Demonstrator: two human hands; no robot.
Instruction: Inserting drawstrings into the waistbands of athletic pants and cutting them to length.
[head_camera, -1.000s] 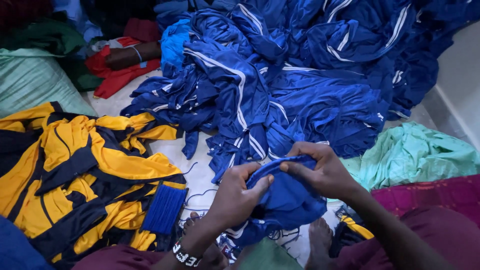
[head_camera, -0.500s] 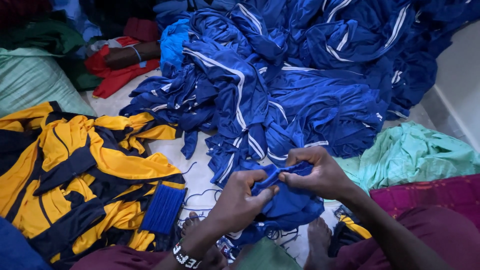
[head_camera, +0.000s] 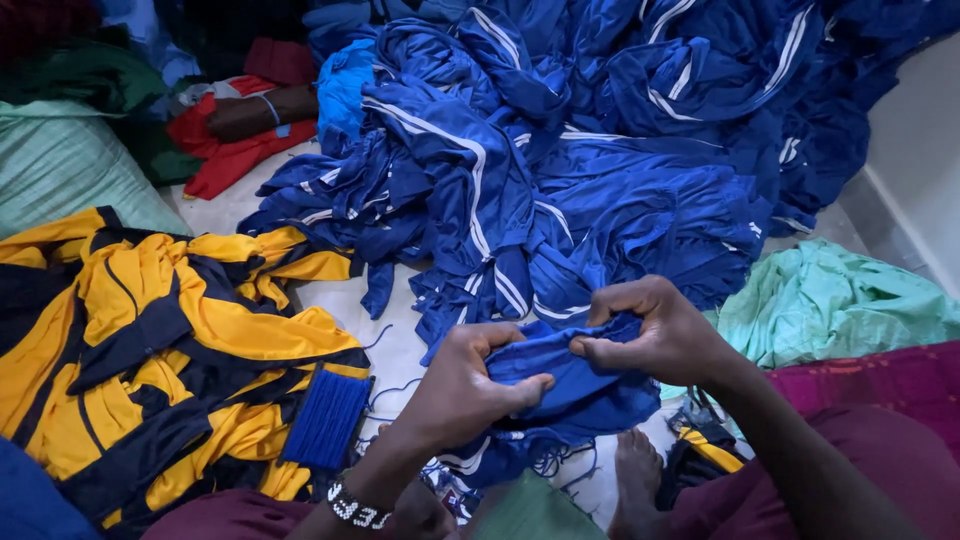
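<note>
At my far left a pale green sack (head_camera: 55, 165) lies against the heap of yellow and navy garments (head_camera: 150, 350) spread over the floor (head_camera: 345, 300); at that heap's right edge rests a flat bundle of blue cord (head_camera: 325, 418), just beside my left wrist with its beaded bracelet (head_camera: 357, 510); further back, another person's forearm (head_camera: 262, 110) lies on red cloth (head_camera: 225, 160); my left hand (head_camera: 468, 385) is closed on the blue garment (head_camera: 565, 395), thumb pressed on top and fingers curled under its folded edge; the garment sits low in the middle, bunched between both hands and hanging down toward my bare foot (head_camera: 638, 475); my right hand (head_camera: 665, 335) pinches the same piece from the other side, thumb and fingers shut tight on a fold, touching the cloth close to my left thumb; behind them rises the big pile of blue garments with white stripes (head_camera: 590, 150), filling the upper middle and right; to the right lies crumpled mint green fabric (head_camera: 835, 300), and below it a maroon cloth (head_camera: 870, 385) beside my right forearm
</note>
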